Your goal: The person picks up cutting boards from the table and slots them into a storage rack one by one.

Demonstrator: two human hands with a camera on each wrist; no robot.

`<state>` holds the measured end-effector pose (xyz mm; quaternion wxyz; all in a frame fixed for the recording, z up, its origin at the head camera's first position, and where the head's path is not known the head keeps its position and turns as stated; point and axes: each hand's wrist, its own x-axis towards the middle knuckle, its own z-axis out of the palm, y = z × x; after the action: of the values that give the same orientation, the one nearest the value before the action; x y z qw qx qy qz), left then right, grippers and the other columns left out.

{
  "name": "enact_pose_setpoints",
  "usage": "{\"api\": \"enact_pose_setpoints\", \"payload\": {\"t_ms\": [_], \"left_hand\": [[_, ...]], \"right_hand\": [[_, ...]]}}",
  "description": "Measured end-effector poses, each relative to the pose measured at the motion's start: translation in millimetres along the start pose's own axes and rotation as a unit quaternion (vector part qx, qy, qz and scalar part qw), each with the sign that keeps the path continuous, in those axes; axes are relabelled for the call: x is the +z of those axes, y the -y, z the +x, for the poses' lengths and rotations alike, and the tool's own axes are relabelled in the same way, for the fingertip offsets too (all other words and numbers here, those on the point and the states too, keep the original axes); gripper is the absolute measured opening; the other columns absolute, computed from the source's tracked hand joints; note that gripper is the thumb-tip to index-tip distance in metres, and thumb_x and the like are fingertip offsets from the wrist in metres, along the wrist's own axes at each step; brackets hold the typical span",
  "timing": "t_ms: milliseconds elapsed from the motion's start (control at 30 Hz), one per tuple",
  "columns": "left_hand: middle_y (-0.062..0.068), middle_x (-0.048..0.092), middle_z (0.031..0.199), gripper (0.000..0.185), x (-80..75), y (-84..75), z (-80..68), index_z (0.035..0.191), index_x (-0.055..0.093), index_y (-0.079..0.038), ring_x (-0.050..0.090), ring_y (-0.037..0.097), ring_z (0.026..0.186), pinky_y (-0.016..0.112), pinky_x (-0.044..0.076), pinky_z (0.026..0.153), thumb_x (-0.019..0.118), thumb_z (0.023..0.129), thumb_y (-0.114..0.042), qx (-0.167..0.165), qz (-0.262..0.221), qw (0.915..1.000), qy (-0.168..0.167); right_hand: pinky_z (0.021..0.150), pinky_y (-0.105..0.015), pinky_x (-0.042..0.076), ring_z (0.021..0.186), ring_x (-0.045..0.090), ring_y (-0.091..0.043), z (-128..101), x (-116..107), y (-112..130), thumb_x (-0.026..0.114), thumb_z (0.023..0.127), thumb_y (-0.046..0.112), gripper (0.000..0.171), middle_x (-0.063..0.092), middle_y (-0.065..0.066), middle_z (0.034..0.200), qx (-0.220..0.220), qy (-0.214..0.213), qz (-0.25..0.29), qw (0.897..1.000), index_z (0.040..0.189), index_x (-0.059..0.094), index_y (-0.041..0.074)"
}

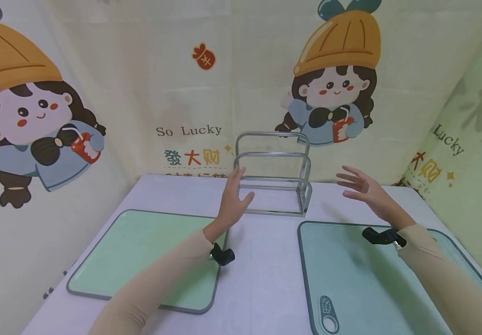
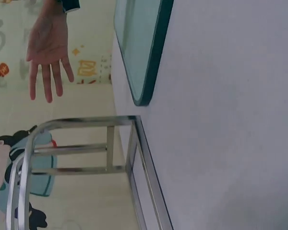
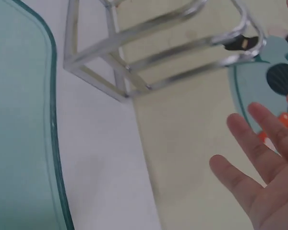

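Note:
A metal wire rack (image 1: 272,174) with three arched loops stands at the back middle of the table. My left hand (image 1: 234,195) is open, fingers straight, right beside the rack's left end; I cannot tell if it touches. My right hand (image 1: 360,188) hovers open, fingers spread, a little to the right of the rack and holds nothing. The left wrist view shows the rack (image 2: 77,163) and the open right hand (image 2: 48,48) beyond it. In the right wrist view, the rack (image 3: 158,52) lies ahead of my spread right hand (image 3: 269,182).
Two pale green cutting boards lie flat on the white table (image 1: 262,270): one at the left (image 1: 140,251), one at the right (image 1: 358,284) with a handle hole near its front edge. A printed cartoon cloth backdrop (image 1: 182,93) closes off the back and sides.

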<state>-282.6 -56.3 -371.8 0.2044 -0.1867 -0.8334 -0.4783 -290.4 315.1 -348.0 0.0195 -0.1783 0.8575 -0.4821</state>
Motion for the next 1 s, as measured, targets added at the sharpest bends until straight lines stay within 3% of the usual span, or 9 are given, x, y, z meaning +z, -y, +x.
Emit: {"api": "enact_pose_setpoints", "payload": {"t_ms": [67, 200, 267, 433, 633, 800, 1000], "left_hand": [[0.014, 0.025, 0.154, 0.065, 5.7, -5.8, -4.8, 0.145, 0.032, -0.008, 0.025, 0.032, 0.142, 0.054, 0.03, 0.112, 0.062, 0.087, -0.01, 0.006, -0.006, 0.9999, 0.009], [0.012, 0.029, 0.153, 0.064, 18.2, -13.9, -12.8, 0.144, 0.035, -0.006, 0.029, 0.03, 0.141, 0.052, 0.033, 0.111, 0.063, 0.087, -0.009, 0.04, 0.008, 0.999, 0.02], [0.013, 0.031, 0.152, 0.063, 23.6, -18.8, -17.2, 0.143, 0.036, -0.005, 0.031, 0.03, 0.14, 0.05, 0.035, 0.11, 0.063, 0.086, -0.008, 0.061, 0.016, 0.9977, 0.025], [0.012, 0.032, 0.151, 0.062, 36.9, -29.2, -28.3, 0.143, 0.036, -0.006, 0.032, 0.028, 0.14, 0.045, 0.037, 0.11, 0.062, 0.087, -0.01, 0.087, 0.024, 0.9944, 0.055], [0.008, 0.031, 0.152, 0.063, 51.8, -39.9, -37.6, 0.145, 0.033, -0.009, 0.032, 0.023, 0.141, 0.039, 0.036, 0.111, 0.062, 0.089, -0.013, 0.082, 0.023, 0.9898, 0.115], [0.009, 0.033, 0.152, 0.063, 62.3, -46.8, -44.8, 0.145, 0.032, -0.01, 0.034, 0.023, 0.139, 0.039, 0.037, 0.111, 0.061, 0.09, -0.015, 0.07, 0.009, 0.986, 0.151], [0.006, 0.035, 0.151, 0.062, 75.4, -47.5, -50.6, 0.146, 0.031, -0.012, 0.033, 0.022, 0.14, 0.039, 0.033, 0.113, 0.06, 0.092, -0.022, 0.013, -0.004, 0.9782, 0.207]], "right_hand": [[0.101, -0.056, 0.042, 0.128, 0.047, -0.008, -9, -8, -2, 0.054, 0.094, 0.023, 0.069, 0.032, -0.016, 0.151, -0.002, -0.002, -0.018, 1.0, 0.15, 0.015, 0.031], [0.092, -0.024, 0.048, 0.114, 0.046, 0.015, -25, -25, -6, 0.051, 0.096, 0.016, 0.063, 0.043, 0.001, 0.146, -0.009, -0.011, -0.033, 0.999, 0.15, 0.02, 0.027], [0.082, -0.01, 0.042, 0.114, 0.046, 0.015, -34, -33, -8, 0.05, 0.096, 0.014, 0.063, 0.045, 0.013, 0.142, -0.016, -0.015, -0.047, 0.999, 0.15, 0.021, 0.026], [0.079, -0.007, 0.042, 0.112, 0.046, 0.017, -51, -50, -15, 0.049, 0.095, 0.012, 0.062, 0.044, 0.028, 0.134, -0.025, -0.034, -0.075, 0.996, 0.149, 0.022, 0.025], [0.072, -0.004, 0.039, 0.108, 0.045, 0.022, -70, -69, -21, 0.048, 0.097, 0.013, 0.06, 0.044, 0.036, 0.125, -0.002, -0.055, -0.1, 0.993, 0.15, 0.021, 0.025], [0.069, -0.008, 0.037, 0.104, 0.042, 0.025, -81, -78, -30, 0.049, 0.097, 0.019, 0.061, 0.043, 0.039, 0.119, 0.033, -0.07, -0.127, 0.989, 0.15, 0.019, 0.028], [0.067, -0.004, 0.038, 0.101, 0.043, 0.026, -90, -85, -46, 0.049, 0.097, 0.016, 0.062, 0.041, 0.039, 0.118, 0.029, -0.068, -0.122, 0.99, 0.151, 0.019, 0.024]]}}
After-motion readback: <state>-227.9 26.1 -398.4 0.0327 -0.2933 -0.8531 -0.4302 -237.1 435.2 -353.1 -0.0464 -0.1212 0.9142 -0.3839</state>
